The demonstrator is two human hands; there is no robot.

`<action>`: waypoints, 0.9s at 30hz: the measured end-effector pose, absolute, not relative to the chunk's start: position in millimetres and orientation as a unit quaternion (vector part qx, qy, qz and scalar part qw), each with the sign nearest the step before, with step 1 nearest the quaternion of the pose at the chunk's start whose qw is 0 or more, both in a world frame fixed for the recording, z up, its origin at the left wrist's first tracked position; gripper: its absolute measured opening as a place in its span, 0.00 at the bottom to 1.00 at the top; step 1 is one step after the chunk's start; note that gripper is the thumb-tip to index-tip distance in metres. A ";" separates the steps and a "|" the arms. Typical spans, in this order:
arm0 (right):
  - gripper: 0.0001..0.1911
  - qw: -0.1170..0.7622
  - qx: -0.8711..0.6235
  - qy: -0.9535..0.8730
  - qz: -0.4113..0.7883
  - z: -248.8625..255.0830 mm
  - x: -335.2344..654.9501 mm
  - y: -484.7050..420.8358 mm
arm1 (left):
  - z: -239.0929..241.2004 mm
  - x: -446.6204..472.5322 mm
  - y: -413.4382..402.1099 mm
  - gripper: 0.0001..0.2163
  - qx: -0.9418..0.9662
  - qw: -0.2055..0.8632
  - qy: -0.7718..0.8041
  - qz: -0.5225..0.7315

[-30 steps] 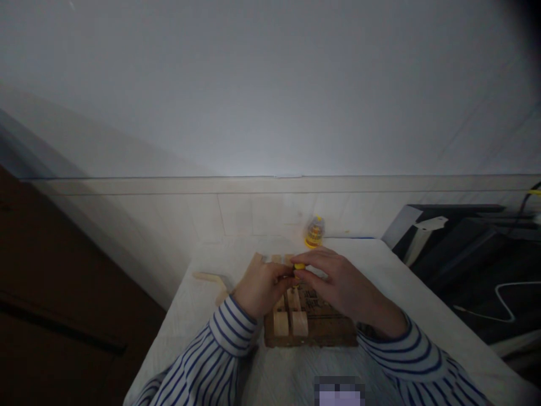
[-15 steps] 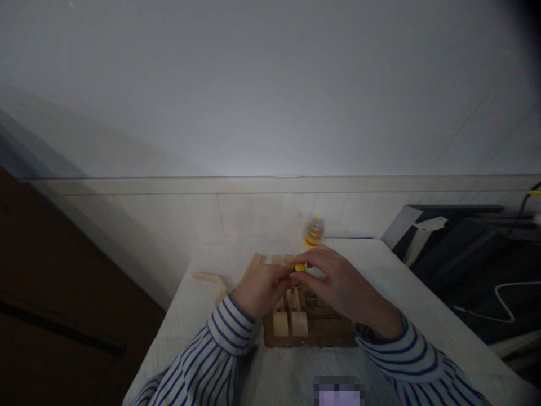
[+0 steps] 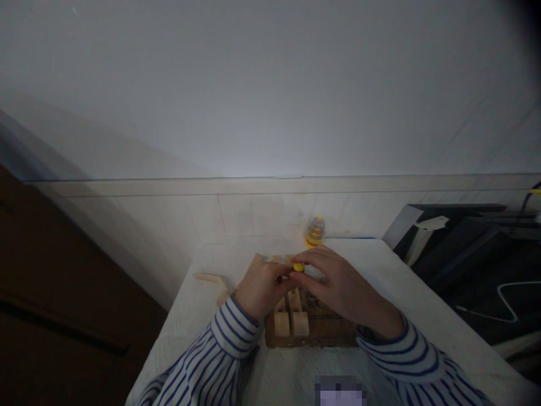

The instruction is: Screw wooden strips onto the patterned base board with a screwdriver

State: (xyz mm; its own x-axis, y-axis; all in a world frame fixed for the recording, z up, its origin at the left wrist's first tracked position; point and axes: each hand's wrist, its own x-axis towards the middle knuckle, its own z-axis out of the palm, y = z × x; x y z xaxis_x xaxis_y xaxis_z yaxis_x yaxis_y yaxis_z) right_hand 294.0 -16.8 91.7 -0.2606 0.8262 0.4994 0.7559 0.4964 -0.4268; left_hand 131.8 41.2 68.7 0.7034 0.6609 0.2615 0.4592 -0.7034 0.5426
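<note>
My right hand pinches the yellow handle of a small screwdriver between thumb and fingers; its shaft is hidden. My left hand is closed, its fingertips meeting those of the right hand just below the yellow handle. What the left fingers hold is hidden. Both hands are above pale wooden pieces that lie side by side on a dark brown wooden board with black printing. Another pale wooden strip sticks out behind my left hand.
An angled wooden piece lies on the white-covered table to the left. A clear, yellow-based container stands at the back by the wall. Dark panels and a white cable are beyond the right table edge.
The yellow handle has shifted very slightly left and the fingers around it have moved a little. Both hands stay over the wooden pieces.
</note>
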 end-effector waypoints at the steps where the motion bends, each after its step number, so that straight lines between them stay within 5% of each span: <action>1: 0.12 0.353 -0.494 -0.793 0.058 91.8 294.3 -17.3 | 68.2 131.5 41.5 0.08 0.894 0.228 0.316 0.222; 27: 0.07 0.334 -0.507 -0.794 0.031 91.9 297.4 -16.2 | 67.3 130.1 40.5 0.09 0.916 0.239 0.243 0.213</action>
State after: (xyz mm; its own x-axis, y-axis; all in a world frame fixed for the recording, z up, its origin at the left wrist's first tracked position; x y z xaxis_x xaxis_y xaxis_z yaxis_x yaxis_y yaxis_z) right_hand 297.4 -16.2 91.9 -0.2625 0.8260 0.4988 0.7841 0.4839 -0.3886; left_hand 130.1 40.5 67.3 0.7911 0.5468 0.2742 0.3428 -0.7676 0.5415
